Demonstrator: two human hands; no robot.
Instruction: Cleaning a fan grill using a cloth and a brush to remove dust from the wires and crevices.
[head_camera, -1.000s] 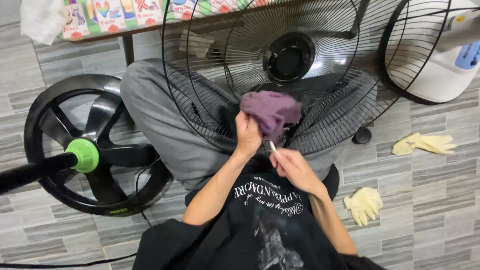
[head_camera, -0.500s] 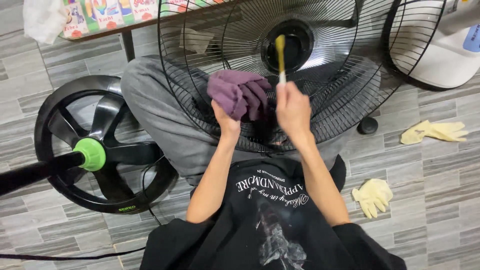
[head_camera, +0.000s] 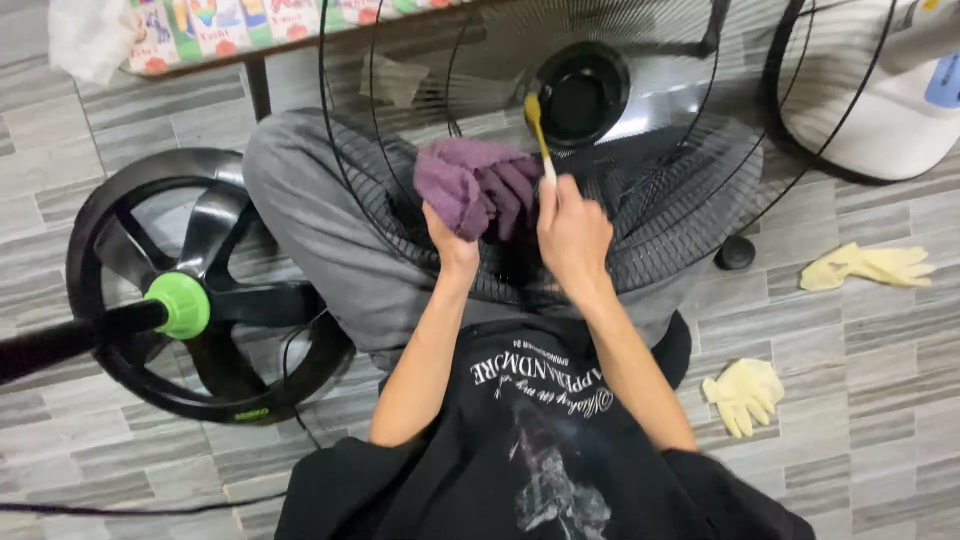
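Resting across the person's lap, the black wire fan guard (head_camera: 660, 215) serves as the landmark for everything else. The left hand (head_camera: 452, 240) sits at the guard's near rim, left of its round black hub (head_camera: 582, 95), with the fingers closed tight around a bunched purple cloth (head_camera: 475, 183) that lies against the wires. The right hand (head_camera: 572, 235) is just right of the cloth, also at the near part of the guard, its fingers curled shut around the white handle of a small brush (head_camera: 538, 130). The brush stands nearly upright, tilted a little leftward, and its yellowish head reaches up to the left edge of the hub; whether the bristles touch the wires is unclear.

Left of the guard, on the grey tiled floor (head_camera: 880, 400), lies a black fan base (head_camera: 200, 290) with a green collar (head_camera: 180, 305) on a dark pole. Right of the guard, two pale yellow gloves lie apart: one glove (head_camera: 870, 265) farther out, another glove (head_camera: 745, 392) nearer the person. A white fan body (head_camera: 890, 110) stands beyond the guard's right edge.
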